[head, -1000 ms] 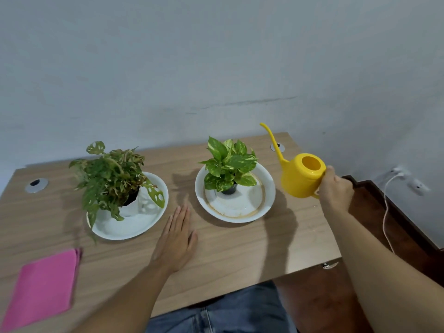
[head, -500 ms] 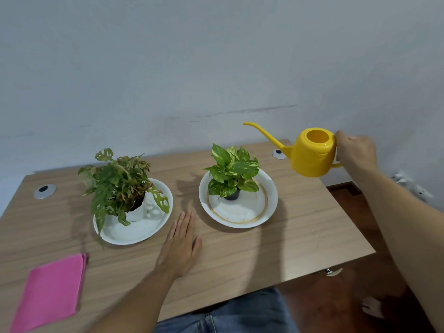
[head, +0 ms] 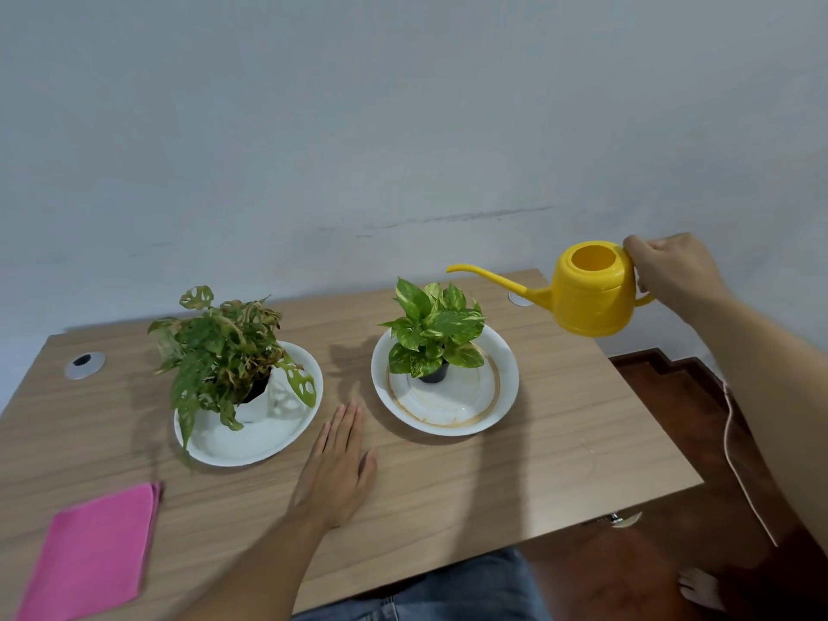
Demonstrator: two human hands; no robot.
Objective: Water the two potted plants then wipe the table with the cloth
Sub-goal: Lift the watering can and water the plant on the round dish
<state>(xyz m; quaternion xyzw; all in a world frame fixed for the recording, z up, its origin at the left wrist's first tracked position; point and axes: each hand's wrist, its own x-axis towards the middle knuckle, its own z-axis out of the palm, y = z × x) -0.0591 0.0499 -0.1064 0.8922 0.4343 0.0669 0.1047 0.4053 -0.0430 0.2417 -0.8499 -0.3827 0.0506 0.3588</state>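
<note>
My right hand (head: 676, 273) grips the handle of a yellow watering can (head: 589, 295), held in the air above the table's right end. Its long spout points left, its tip just above and right of the small bright-green plant (head: 432, 327) in a black pot on a gold-rimmed white plate (head: 495, 396). A bushier dark-green plant (head: 219, 347) in a white pot stands on a second white plate (head: 251, 441) to the left. My left hand (head: 338, 463) lies flat, fingers together, on the wooden table (head: 560, 463) between the plates. A folded pink cloth (head: 94, 549) lies at the near left.
The table backs onto a pale wall. Two round cable grommets sit in the tabletop, one at far left (head: 85, 364), one partly behind the can's spout (head: 517, 298). A white cable (head: 735, 450) hangs over the dark floor on the right. My jeans-clad lap is at the near edge.
My right hand has lifted the watering can from beside the right plate up into the air and levelled it, spout toward the small plant. My left hand has stayed flat on the table.
</note>
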